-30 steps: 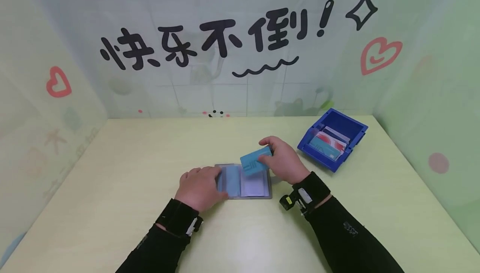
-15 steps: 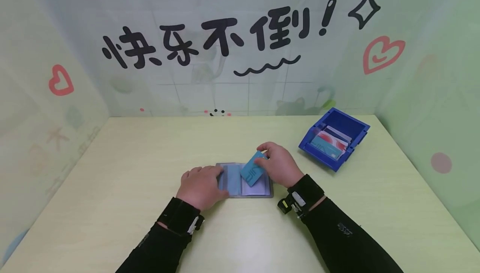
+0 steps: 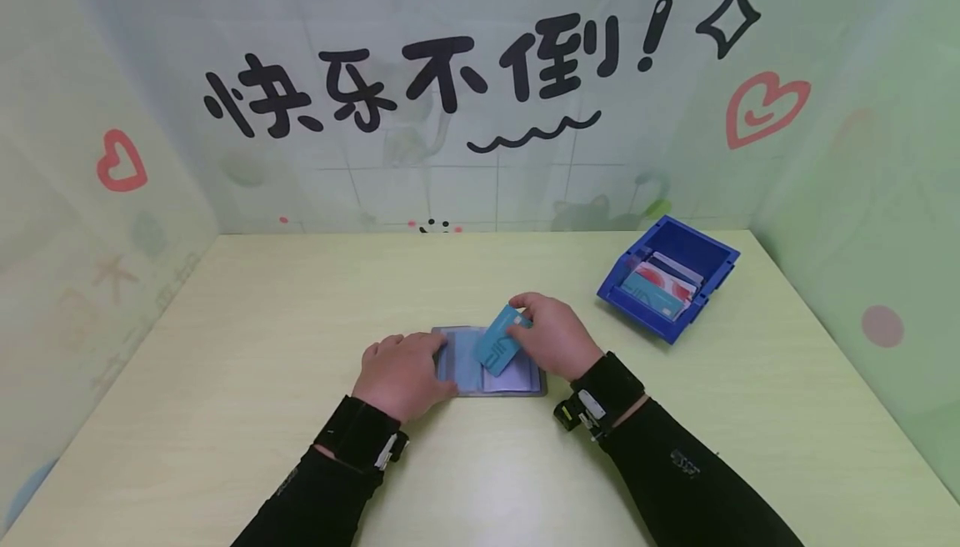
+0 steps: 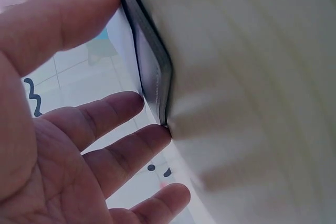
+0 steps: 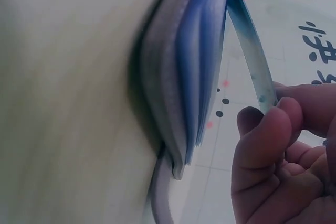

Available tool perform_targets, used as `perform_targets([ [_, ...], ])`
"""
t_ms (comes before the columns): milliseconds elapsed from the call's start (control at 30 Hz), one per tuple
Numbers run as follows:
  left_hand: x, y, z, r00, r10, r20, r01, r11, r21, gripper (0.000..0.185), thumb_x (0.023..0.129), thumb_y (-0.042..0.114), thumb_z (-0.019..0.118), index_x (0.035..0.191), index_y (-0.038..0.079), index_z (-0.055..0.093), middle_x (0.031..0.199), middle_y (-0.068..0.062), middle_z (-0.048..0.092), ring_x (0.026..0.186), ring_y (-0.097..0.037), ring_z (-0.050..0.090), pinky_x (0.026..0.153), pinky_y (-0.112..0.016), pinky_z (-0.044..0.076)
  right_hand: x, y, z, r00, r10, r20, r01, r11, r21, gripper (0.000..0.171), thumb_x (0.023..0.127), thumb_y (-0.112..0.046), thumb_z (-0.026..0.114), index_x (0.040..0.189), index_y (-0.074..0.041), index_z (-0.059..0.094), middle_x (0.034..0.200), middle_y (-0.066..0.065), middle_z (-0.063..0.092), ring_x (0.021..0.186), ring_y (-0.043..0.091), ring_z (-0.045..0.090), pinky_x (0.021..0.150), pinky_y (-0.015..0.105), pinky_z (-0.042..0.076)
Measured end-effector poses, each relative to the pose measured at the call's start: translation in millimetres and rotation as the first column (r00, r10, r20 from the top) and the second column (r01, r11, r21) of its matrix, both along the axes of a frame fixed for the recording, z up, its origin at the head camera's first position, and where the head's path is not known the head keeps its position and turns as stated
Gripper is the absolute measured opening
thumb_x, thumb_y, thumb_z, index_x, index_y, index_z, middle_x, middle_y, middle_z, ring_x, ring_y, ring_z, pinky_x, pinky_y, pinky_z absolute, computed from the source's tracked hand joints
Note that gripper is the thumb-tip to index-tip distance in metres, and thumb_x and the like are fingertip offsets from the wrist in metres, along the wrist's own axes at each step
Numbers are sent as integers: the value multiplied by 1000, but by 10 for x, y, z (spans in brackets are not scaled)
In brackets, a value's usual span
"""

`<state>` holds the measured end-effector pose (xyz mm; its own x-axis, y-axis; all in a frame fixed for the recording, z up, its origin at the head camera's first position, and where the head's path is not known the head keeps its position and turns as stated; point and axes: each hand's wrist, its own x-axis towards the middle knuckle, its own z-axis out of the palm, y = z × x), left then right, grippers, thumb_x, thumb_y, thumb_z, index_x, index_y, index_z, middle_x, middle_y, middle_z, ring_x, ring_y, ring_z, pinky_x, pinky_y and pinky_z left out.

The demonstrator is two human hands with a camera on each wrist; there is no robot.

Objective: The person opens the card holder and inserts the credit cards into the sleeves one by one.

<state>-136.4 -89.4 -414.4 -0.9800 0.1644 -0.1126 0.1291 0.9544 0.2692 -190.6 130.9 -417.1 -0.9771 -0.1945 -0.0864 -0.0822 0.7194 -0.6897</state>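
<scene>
Two hands work over an open card book point(image 3: 487, 363) that lies flat on the pale table point(image 3: 225, 347). The card book is gray outside with see-through blue pockets inside, and it sits near the middle of the table. The left hand point(image 3: 397, 376) lies on the left side of the card book with its fingers spread out straight, pressing the left page down. From the left wrist view, the fingertips point(image 4: 157, 135) touch the dark edge of the card book point(image 4: 152, 72). The right hand point(image 3: 551, 338) is over the right side of the card book and pinches a blue card point(image 3: 498, 340) between thumb and fingers. The blue card is tilted, with its lower end down on the pockets near the fold of the card book. In the right wrist view, the blue card point(image 5: 252, 51) stands just beside the blue pockets point(image 5: 202, 61). A blue bin point(image 3: 667, 276) with more cards in it sits well apart, to the right of the card book and farther back.
</scene>
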Motion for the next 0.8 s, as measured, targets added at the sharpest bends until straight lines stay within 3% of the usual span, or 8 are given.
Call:
perform_targets([
  [200, 1, 4, 3, 1000, -4, 0, 4, 1000, -3, 70, 87, 44, 83, 146, 12, 62, 144, -11, 66, 131, -44, 58, 111, -69, 40, 52, -29, 21, 998, 38, -46, -34, 997, 68, 44, 101, -21, 71, 141, -4, 64, 133, 16, 71, 104, 22, 66, 94, 41, 58],
  [433, 2, -1, -4, 1000, -6, 0, 6, 1000, -5, 71, 87, 45, 83, 147, 13, 61, 145, -11, 66, 132, -45, 56, 111, -69, 39, 77, -39, 16, 998, 68, -5, -67, 992, 108, 45, 102, -22, 71, 143, -4, 64, 145, 12, 66, 130, 27, 64, 114, 48, 50],
  [533, 4, 0, -5, 1000, -6, -3, 6, 1000, -10, 71, 87, 45, 82, 147, 13, 61, 145, -10, 66, 132, -44, 56, 111, -68, 39, 74, -48, -3, 996, 92, 0, -92, 990, 108, 44, 101, -19, 71, 142, -2, 65, 145, 14, 66, 136, 30, 61, 115, 49, 48],
  [800, 9, 7, -9, 1000, 1, 9, -1, 1000, 1, 72, 87, 45, 84, 147, 13, 61, 146, -10, 65, 131, -43, 56, 112, -68, 39, 74, -88, -38, 996, 83, 44, -86, 994, 66, 40, 100, -14, 73, 137, -1, 67, 136, 13, 70, 122, 26, 68, 107, 47, 55],
])
